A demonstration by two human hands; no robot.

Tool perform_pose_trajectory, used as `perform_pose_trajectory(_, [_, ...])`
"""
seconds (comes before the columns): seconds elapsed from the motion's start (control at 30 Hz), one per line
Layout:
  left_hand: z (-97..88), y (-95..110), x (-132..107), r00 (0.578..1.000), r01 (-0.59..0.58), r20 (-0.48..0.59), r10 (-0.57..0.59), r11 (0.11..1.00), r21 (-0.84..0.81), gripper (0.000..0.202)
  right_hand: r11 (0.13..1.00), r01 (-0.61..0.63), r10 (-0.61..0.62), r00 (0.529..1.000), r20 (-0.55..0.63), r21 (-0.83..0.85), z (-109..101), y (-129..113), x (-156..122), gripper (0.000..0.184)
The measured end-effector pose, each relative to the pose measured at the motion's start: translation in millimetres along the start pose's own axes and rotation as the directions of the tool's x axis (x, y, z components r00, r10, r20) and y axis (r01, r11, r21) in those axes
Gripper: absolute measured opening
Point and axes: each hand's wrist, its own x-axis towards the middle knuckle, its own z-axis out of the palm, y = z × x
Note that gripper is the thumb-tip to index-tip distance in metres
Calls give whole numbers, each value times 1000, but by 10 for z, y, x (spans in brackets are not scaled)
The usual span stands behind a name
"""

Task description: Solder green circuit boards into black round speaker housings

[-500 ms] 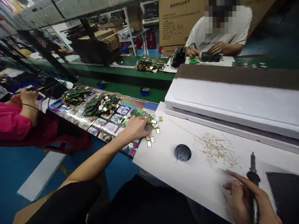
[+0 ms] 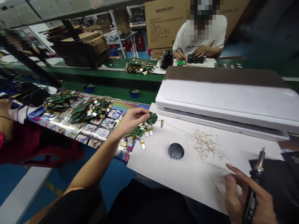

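My left hand is stretched out to the left and pinches a small round green circuit board, lifted just above a loose heap of boards and small silver battery cells at the edge of the white sheet. My right hand is at the lower right, wrapped round a black soldering iron with its tip pointing up and away from me. A round black disc lies between my hands, beside a scatter of tiny wire offcuts.
A stack of white foam trays runs behind the sheet. Piles of green boards cover a glossy printed mat on the left, next to a person in a red sleeve. Across the green conveyor another person works at a board tray.
My left hand has risen from the heap with a green board pinched in it. My right hand has tilted the soldering iron more upright. The view has shifted a little to the right.
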Motion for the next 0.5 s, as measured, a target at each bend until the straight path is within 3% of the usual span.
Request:
perform_pose_trajectory(0.03, [106,18,23,999,5,46,-2,997,-72,36,995,86,-84,996,-27,46,32,-28,14,20])
perform_pose_trajectory(0.1, [342,54,53,990,32,144,-6,983,-182,37,963,167,-184,981,67,211,112,-123,49,26])
perform_pose_trajectory(0.17, [586,81,49,967,79,254,-14,966,-246,37,912,285,-328,939,106,295,218,-269,91,53])
perform_pose_trajectory(0.23, [813,93,10,930,141,368,-28,948,-284,38,862,358,-434,887,159,357,342,-430,136,71])
perform_pose_trajectory(0.3, [1000,91,-48,884,203,467,-38,929,-309,38,831,383,-494,842,218,404,463,-560,175,76])
perform_pose_trajectory(0.4, [1163,71,-117,837,249,546,-36,913,-322,41,806,389,-517,829,212,445,576,-638,200,76])
perform_pose_trajectory(0.5, [1135,35,-113,838,201,545,-17,939,-280,41,814,371,-501,838,216,447,573,-607,195,77])
